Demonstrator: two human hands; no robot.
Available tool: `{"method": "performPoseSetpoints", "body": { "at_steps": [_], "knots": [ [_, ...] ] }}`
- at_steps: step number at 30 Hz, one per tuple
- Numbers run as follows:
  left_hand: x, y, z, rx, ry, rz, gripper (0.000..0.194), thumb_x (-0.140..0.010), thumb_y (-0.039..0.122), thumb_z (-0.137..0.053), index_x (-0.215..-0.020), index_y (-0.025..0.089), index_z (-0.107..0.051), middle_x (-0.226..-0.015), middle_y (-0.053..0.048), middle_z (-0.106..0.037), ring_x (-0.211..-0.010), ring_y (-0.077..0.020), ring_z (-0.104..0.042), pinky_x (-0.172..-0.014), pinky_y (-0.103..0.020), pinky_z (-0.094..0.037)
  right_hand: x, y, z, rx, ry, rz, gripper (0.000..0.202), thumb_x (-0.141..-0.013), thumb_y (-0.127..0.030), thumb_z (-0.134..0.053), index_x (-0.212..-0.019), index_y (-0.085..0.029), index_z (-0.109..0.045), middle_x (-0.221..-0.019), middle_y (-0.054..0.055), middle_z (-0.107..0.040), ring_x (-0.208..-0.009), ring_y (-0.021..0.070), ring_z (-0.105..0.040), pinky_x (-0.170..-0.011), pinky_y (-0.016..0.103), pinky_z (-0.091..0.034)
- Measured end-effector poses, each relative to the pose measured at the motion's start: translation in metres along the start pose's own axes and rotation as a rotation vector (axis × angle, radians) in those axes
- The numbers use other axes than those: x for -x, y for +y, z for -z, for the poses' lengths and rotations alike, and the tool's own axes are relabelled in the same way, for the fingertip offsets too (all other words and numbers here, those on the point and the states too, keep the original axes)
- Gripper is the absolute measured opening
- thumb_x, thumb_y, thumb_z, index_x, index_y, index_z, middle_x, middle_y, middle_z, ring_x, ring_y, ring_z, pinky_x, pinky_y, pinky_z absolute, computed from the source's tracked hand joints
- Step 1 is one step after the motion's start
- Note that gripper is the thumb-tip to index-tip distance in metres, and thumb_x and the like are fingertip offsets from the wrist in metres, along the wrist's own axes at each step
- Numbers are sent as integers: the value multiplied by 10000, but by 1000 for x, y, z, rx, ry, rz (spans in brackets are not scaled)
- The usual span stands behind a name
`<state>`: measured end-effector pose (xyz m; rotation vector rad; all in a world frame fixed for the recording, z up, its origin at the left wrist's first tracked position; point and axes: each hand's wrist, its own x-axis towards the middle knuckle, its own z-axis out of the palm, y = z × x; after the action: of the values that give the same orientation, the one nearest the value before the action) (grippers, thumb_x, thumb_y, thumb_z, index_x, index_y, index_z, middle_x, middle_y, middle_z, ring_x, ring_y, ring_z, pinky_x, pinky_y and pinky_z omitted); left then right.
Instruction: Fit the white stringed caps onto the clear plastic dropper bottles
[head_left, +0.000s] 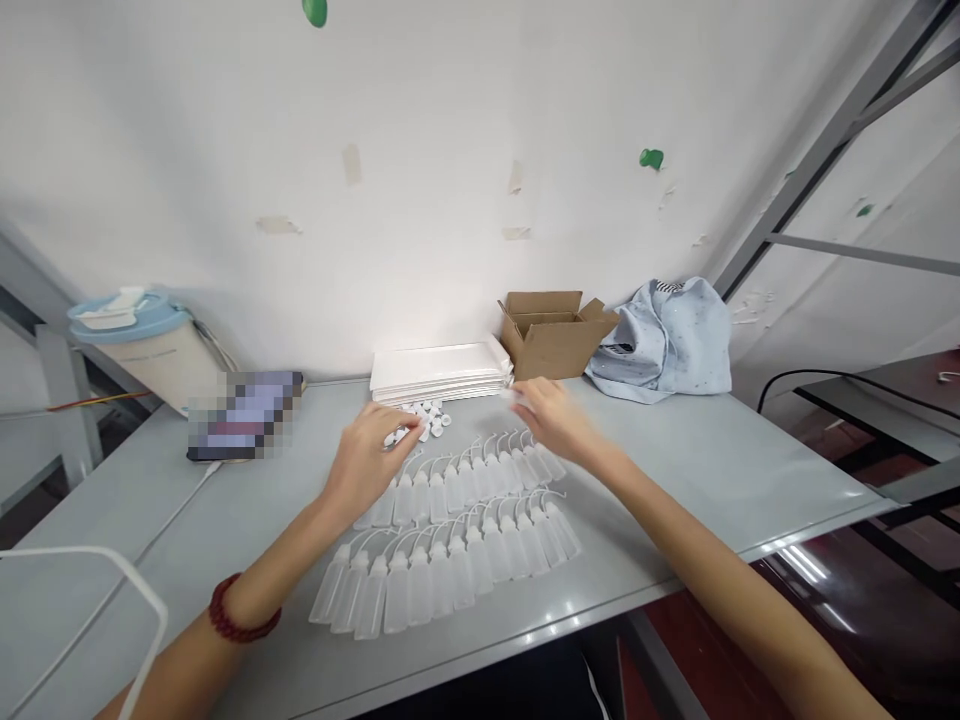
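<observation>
My left hand (366, 450) is over the left side of a small pile of white caps (436, 432). Its thumb and forefinger are pressed together, and anything between them is too small to name. Off to the right, my right hand (551, 412) is closed near the front right corner of a stack of flat white boxes (439, 370). Something pale and translucent shows at its fingertips, too blurred to make out. Below both hands lie two rows of translucent plastic bottles, a back row (454, 490) and a front row (420, 590), with thin curved tubes at their tops.
An open cardboard box (559, 345) stands against the wall, beside a bundled light-blue cloth (671, 340). At the left are a blue-lidded tumbler (157, 350) and a phone (251, 415) with a white cable (169, 530). The table's front edge (540, 632) runs below the bottles.
</observation>
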<state>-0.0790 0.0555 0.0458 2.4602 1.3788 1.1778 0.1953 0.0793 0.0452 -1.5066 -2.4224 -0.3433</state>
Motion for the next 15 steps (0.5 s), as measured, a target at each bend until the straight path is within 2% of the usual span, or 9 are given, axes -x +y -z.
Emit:
{"method": "performPoseSetpoints", "body": {
  "at_steps": [3, 5, 8, 11, 15],
  "knots": [
    [13, -2, 4, 66, 107, 13, 97, -844, 252, -584, -813, 195, -657, -803, -16, -709, -806, -181, -594, -694, -289, -473, -9, -38, 3, -210, 191, 280, 183, -945, -239, -447, -1072, -134, -528, -993, 120, -663, -912, 215, -586, -808, 334, -396],
    [17, 1, 2, 72, 129, 7, 70, -839, 229, -595, -822, 195, -654, -802, -16, -706, -801, -181, -594, -691, -292, -479, -10, -52, -2, -262, 308, 360, 159, -943, -222, -451, -1051, -130, -523, -927, 110, -672, -836, 204, -594, -768, 328, -412],
    [20, 9, -5, 65, 140, -59, 52, -845, 174, -588, -824, 181, -635, -792, -24, -694, -795, -180, -583, -688, -294, -485, -2, -59, -12, -266, 446, 451, 149, -937, -196, -464, -1053, -115, -510, -880, 108, -679, -763, 191, -592, -714, 319, -424],
    [24, 16, -13, 44, 119, -167, 71, -860, 117, -555, -850, 159, -611, -807, -44, -677, -800, -180, -561, -694, -303, -485, 9, -61, -15, -231, 452, 531, 134, -934, -189, -477, -1039, -116, -516, -826, 89, -680, -710, 177, -590, -667, 308, -419],
    [30, 22, -17, 61, 105, -242, 104, -856, 62, -533, -885, 144, -588, -818, -56, -660, -798, -177, -544, -698, -308, -483, 16, -69, -10, -228, 445, 534, 126, -934, -182, -483, -1030, -111, -524, -815, 83, -682, -711, 164, -598, -658, 302, -416]
  ]
}}
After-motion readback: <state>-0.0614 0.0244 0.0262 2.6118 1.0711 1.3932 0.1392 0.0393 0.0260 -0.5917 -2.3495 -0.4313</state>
